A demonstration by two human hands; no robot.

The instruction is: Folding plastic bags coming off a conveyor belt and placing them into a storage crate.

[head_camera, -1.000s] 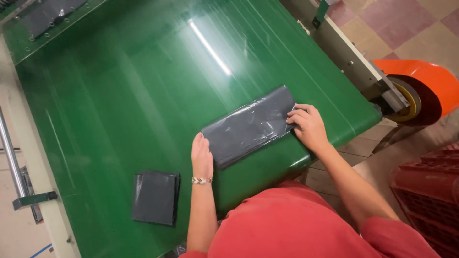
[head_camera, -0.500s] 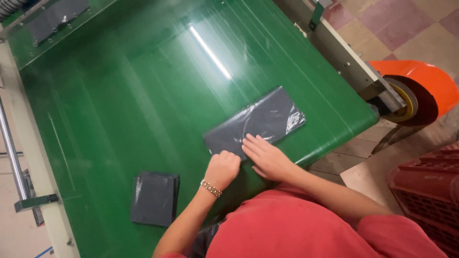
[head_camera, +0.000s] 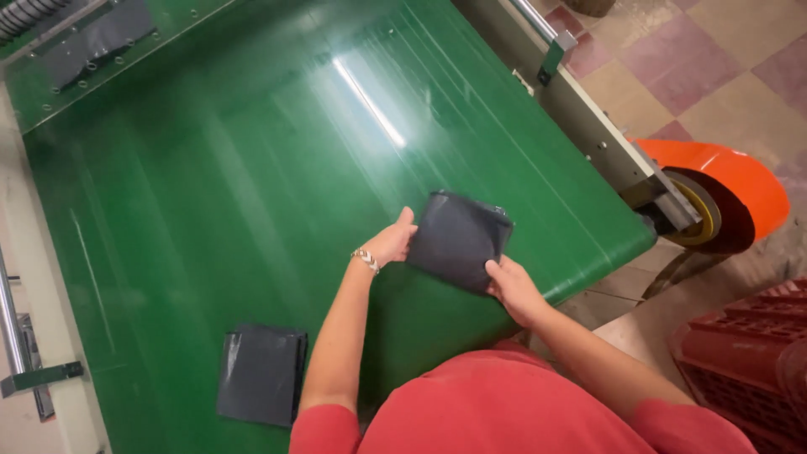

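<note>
A folded dark grey plastic bag [head_camera: 458,240] lies on the green conveyor belt [head_camera: 252,185] near its front right corner. My left hand [head_camera: 393,241] grips the bag's left edge. My right hand [head_camera: 513,290] holds its lower right corner, thumb on top. The bag is a compact, roughly square bundle, slightly lifted at the near side. A second folded dark grey bag [head_camera: 261,374] rests flat on the belt at the lower left, apart from both hands.
A metal frame rail [head_camera: 588,126] runs along the belt's right side, ending at an orange-guarded roller [head_camera: 714,202]. A red plastic crate [head_camera: 748,370] stands on the tiled floor at lower right. A grey metal post [head_camera: 13,336] flanks the left edge.
The long grey bag was spread flat, then folded in half. Both hands moved from pressing its ends to holding the now-squarer bundle by its sides.
</note>
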